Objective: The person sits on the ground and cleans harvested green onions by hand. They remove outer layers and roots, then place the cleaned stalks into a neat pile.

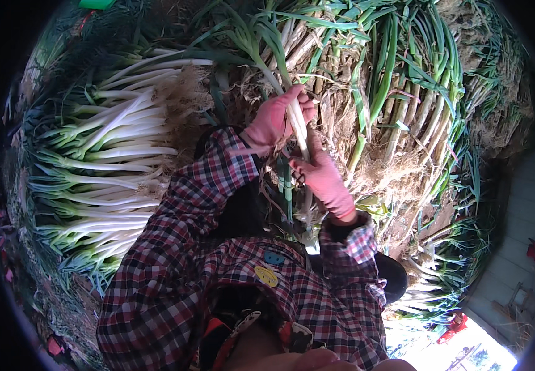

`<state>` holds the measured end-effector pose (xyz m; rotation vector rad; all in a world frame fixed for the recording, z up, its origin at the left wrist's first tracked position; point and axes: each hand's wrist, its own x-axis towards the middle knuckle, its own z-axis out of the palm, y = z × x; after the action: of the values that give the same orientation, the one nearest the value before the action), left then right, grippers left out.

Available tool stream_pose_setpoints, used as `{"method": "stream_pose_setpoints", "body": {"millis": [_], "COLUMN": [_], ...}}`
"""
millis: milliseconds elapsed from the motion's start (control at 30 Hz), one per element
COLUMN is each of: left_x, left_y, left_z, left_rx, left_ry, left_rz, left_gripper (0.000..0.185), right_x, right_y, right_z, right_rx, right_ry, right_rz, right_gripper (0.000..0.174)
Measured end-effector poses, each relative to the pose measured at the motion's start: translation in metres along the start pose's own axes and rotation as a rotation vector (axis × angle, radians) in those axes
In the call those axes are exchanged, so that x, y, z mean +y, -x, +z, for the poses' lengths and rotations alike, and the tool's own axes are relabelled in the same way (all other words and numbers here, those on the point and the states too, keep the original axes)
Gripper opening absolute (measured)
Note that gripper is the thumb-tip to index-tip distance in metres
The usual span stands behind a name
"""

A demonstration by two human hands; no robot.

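Note:
My left hand [273, 119], in a pink glove, is closed around the white shaft of a long green onion [297, 123]. Its green leaves point up and away from me, and there may be two stalks side by side. Lower down, my right hand [325, 181], gloved in the same pink, grips around the root end of this onion, hiding most of it. Beyond and to the right lies a heap of unpeeled green onions [402, 111] with brown, dry outer skins and soil-covered roots. Loose dry skins [327, 106] hang just past my hands.
On my left, a long row of peeled green onions [114, 153] lies with white shafts and roots towards me. More onions [429, 287] lie at lower right, near a red scrap [453, 328]. A pale panelled surface [517, 222] is at far right. A green object [97, 3] shows at top left.

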<state>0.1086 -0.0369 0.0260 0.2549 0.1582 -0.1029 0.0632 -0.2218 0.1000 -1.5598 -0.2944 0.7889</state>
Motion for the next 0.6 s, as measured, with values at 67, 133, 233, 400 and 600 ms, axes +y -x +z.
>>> {"method": "stream_pose_setpoints", "body": {"millis": [67, 133, 233, 400, 600], "left_x": [-0.009, -0.002, -0.006, -0.134, -0.226], "left_y": [0.011, 0.019, 0.012, -0.008, 0.042], "left_z": [0.012, 0.032, 0.081, 0.196, 0.223], "left_rx": [0.078, 0.231, 0.420, -0.754, -1.027], "left_ry": [-0.019, -0.009, -0.095, -0.934, -1.433], "left_rz": [-0.015, -0.144, 0.004, 0.011, -0.262], "left_gripper": [0.032, 0.038, 0.049, 0.084, 0.069], "right_x": [0.007, 0.019, 0.022, 0.002, 0.076], "right_y": [0.013, 0.039, 0.109, 0.238, 0.399], "right_z": [0.010, -0.002, -0.048, -0.120, -0.225], "right_rx": [0.013, -0.030, 0.059, 0.688, 1.352], "right_ry": [-0.086, -0.195, -0.088, -0.625, -0.433], "right_rz": [-0.056, 0.019, 0.118, -0.454, -0.891], "right_gripper": [0.070, 0.070, 0.070, 0.065, 0.022]}}
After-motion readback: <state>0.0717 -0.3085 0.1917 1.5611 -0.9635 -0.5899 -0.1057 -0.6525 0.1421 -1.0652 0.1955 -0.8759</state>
